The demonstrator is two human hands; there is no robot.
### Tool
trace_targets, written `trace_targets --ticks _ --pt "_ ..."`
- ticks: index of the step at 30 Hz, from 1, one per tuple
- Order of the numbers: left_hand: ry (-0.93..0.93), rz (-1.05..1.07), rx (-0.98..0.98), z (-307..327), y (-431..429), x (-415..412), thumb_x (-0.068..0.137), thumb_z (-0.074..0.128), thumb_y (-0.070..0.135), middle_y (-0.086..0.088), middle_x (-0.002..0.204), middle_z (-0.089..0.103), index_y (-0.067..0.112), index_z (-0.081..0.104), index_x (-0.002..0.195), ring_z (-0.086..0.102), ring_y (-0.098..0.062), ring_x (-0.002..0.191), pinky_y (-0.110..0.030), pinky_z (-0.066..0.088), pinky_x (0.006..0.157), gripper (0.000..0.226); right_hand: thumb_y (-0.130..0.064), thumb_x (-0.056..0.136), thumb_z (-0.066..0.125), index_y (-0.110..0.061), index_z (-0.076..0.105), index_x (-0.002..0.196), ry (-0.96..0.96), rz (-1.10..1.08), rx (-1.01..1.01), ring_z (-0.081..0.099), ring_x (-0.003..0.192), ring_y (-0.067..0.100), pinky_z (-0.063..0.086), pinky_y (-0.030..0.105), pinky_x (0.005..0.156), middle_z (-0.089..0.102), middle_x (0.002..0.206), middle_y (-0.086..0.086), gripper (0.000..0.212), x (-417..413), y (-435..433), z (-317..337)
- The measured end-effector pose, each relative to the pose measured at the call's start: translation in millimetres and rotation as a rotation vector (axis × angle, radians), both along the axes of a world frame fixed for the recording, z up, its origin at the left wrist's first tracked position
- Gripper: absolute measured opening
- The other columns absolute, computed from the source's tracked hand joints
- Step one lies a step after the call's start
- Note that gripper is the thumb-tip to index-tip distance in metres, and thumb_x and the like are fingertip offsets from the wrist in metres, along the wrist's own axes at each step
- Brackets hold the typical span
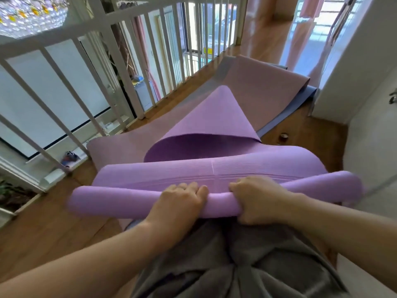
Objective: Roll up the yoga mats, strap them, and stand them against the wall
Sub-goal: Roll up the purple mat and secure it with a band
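A bright purple yoga mat (206,125) is partly rolled: a thin roll lies across in front of me, and the loose rest loops up and over toward the far end. My left hand (182,201) presses on top of the roll near its middle. My right hand (255,201) grips around the roll just to the right. Under it a paler pink mat (257,89) lies flat on the wooden floor, with a blue mat (300,102) showing beneath its right edge.
A white railing (120,67) runs along the left over a drop. A white wall (369,136) stands close on the right. A small round brown object (284,137) sits on the floor by the wall. A small dark item (69,158) lies by the railing base.
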State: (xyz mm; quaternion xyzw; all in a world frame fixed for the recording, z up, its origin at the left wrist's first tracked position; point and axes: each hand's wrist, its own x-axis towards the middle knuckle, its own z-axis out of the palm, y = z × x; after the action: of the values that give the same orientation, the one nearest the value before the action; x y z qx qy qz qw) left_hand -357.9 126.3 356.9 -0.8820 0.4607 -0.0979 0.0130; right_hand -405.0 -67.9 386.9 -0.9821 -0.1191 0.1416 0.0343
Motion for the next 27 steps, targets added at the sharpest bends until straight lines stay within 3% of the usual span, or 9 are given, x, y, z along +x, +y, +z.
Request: trace_targets --ticks 2,4,6,9,12,17,19,24,27 --pt "0.086 0.035 0.033 -7.4 -2.5 -4.0 0.057 0.077 0.012 0.000 0.068 0.059 0.018 0.060 0.082 0.061 -0.021 0.055 -0.029 0.045 0.047 0.031 -0.045 0.073 0.067 -0.023 0.057 0.102 0.021 -0.013 0.031 0.060 0.089 0.016 0.050 0.032 0.078 0.065 0.102 -0.004 0.038 1.1 -5.7 -9.7" --pt "0.129 0.089 0.106 -1.7 -5.1 -0.7 0.074 0.069 0.018 -0.001 0.093 0.062 0.019 0.055 0.105 0.064 -0.023 0.083 -0.033 0.048 0.066 0.034 -0.051 0.071 0.070 -0.025 0.052 0.105 -0.031 -0.026 0.092 0.053 0.090 0.011 0.048 0.029 0.081 0.058 0.106 -0.007 0.047 0.0 -10.8 -11.2" --pt "0.234 0.093 0.165 2.0 -4.8 8.2 0.083 0.060 0.027 0.002 0.114 0.057 0.022 0.044 0.118 0.058 -0.022 0.104 -0.035 0.046 0.080 0.039 -0.057 0.063 0.074 -0.023 0.050 0.105 -0.238 0.049 0.026 0.050 0.088 0.014 0.047 0.032 0.077 0.053 0.103 -0.004 0.059 -4.2 -11.9 -18.5" --pt "0.452 0.085 0.252 7.9 -7.9 22.0 0.078 0.066 0.034 0.004 0.120 0.055 0.023 0.043 0.121 0.055 -0.019 0.108 -0.036 0.048 0.087 0.050 -0.050 0.046 0.081 -0.018 0.059 0.094 -0.509 0.127 -0.077 0.056 0.076 0.022 0.049 0.035 0.063 0.059 0.090 0.003 0.062 -9.5 -9.2 -36.9" --pt "0.630 0.099 0.266 15.6 -8.3 30.5 0.079 0.067 0.033 0.004 0.117 0.051 0.022 0.046 0.118 0.049 -0.018 0.109 -0.030 0.042 0.088 0.046 -0.032 0.057 0.077 -0.017 0.057 0.099 -0.448 0.093 -0.083 0.057 0.083 0.023 0.046 0.034 0.064 0.058 0.095 0.004 0.049 1.1 -4.4 -33.9" --pt "0.219 0.166 0.214 7.1 -20.7 11.5 0.088 0.053 0.043 0.001 0.127 0.045 0.022 0.038 0.128 0.044 -0.022 0.114 -0.035 0.041 0.093 0.048 -0.040 0.070 0.073 -0.028 0.047 0.101 0.095 0.011 0.116 0.050 0.085 0.013 0.047 0.031 0.075 0.053 0.095 -0.006 0.042 36.8 -12.8 -13.0" --pt "0.185 0.190 0.202 3.3 -26.2 9.2 0.086 0.055 0.041 0.002 0.124 0.050 0.023 0.039 0.126 0.049 -0.021 0.111 -0.034 0.040 0.087 0.047 -0.043 0.068 0.074 -0.029 0.048 0.101 0.152 0.011 0.107 0.054 0.089 0.016 0.049 0.035 0.080 0.055 0.096 -0.007 0.044 42.8 -14.0 -12.1" --pt "0.535 0.155 0.253 16.0 -27.7 43.5 0.078 0.069 0.041 -0.001 0.117 0.056 0.021 0.049 0.119 0.053 -0.022 0.107 -0.033 0.045 0.087 0.050 -0.031 0.056 0.081 -0.018 0.061 0.099 -0.537 0.073 -0.088 0.059 0.082 0.023 0.049 0.035 0.066 0.062 0.094 0.003 0.049 17.4 -1.3 -43.3" --pt "0.467 0.174 0.295 17.1 -34.9 43.5 0.079 0.068 0.041 -0.003 0.122 0.049 0.019 0.048 0.121 0.045 -0.025 0.113 -0.035 0.043 0.091 0.051 -0.033 0.067 0.074 -0.020 0.056 0.105 -0.365 -0.003 -0.038 0.057 0.091 0.019 0.045 0.030 0.070 0.058 0.102 -0.001 0.044 25.9 -1.0 -34.9"
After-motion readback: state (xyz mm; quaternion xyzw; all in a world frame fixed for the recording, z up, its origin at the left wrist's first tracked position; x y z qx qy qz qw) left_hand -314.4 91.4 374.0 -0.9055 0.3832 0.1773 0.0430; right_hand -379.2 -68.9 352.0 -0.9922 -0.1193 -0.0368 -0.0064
